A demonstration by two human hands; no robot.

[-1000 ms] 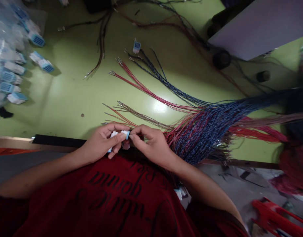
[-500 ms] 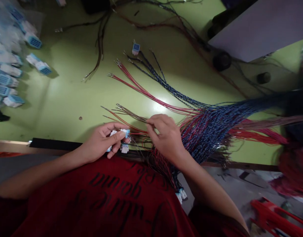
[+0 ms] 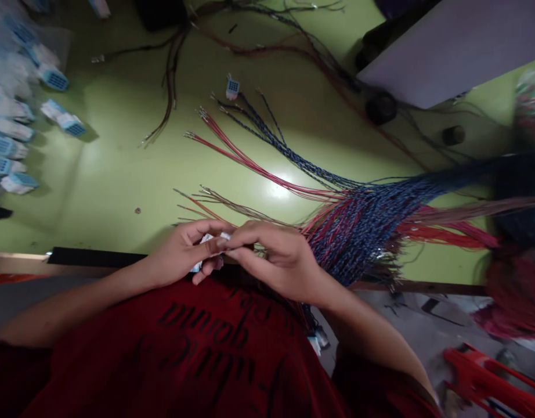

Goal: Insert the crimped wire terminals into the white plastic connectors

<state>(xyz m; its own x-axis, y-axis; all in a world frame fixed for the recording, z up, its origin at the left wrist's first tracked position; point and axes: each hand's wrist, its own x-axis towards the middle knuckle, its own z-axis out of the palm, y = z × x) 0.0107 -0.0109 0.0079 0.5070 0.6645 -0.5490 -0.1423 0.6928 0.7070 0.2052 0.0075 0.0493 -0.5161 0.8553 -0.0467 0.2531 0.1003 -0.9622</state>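
My left hand (image 3: 187,253) grips a small white and blue connector (image 3: 205,238) at the near edge of the green table (image 3: 119,174). My right hand (image 3: 276,258) meets it from the right, fingertips pinched on a thin wire at the connector's face. The wire itself is mostly hidden by my fingers. Just beyond my hands lie loose brown and red wires (image 3: 215,203) with metal terminals. A thick bundle of blue and red twisted wires (image 3: 363,226) fans out to the right of my right hand.
Several white and blue connectors (image 3: 15,145) lie in a pile at the table's left. A single connector (image 3: 232,87) sits farther back among dark cables (image 3: 172,75). A grey box (image 3: 450,46) stands at the back right. A red plastic item (image 3: 485,371) is at lower right.
My right hand had reached out to the loose wires half a second ago; it has come back to the connector in my left hand, pinching a wire. The left hand stayed put.
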